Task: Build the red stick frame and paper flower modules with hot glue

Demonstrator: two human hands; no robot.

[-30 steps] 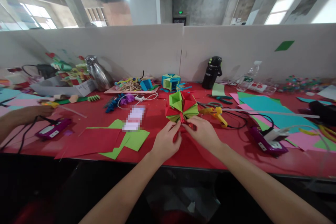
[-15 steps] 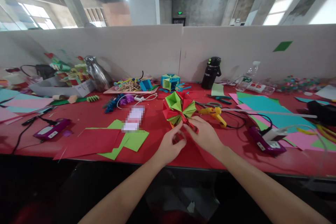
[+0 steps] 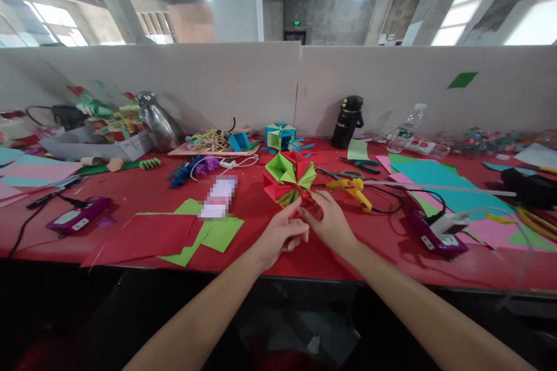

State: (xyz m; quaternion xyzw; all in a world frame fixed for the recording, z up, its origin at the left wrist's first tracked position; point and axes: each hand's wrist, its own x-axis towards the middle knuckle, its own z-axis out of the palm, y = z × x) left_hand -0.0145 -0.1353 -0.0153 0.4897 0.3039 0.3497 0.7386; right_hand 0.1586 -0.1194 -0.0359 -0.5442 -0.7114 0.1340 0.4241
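Observation:
A folded paper ball (image 3: 289, 177) in red and green stands at the middle of the red table. My right hand (image 3: 328, 220) has its thumb and fingers pinched on a red folded part at the ball's near right side. My left hand (image 3: 282, 235) is at the ball's near edge, its index finger reaching up to the red part and its other fingers curled in. Just right of the ball lies a yellow glue gun (image 3: 354, 190).
Red sheets (image 3: 143, 235) and green sheets (image 3: 226, 233) lie left, beside a phone (image 3: 219, 197). Purple power strips (image 3: 80, 215) sit on both sides. Behind are a black bottle (image 3: 347, 122), a blue-green paper piece (image 3: 279, 137) and a steel jug (image 3: 160, 122). Blue sheets (image 3: 444, 185) lie right.
My left hand's fingers have curled in more, with the index finger stretched toward the ball. The view has shifted slightly; my right hand keeps its pinch.

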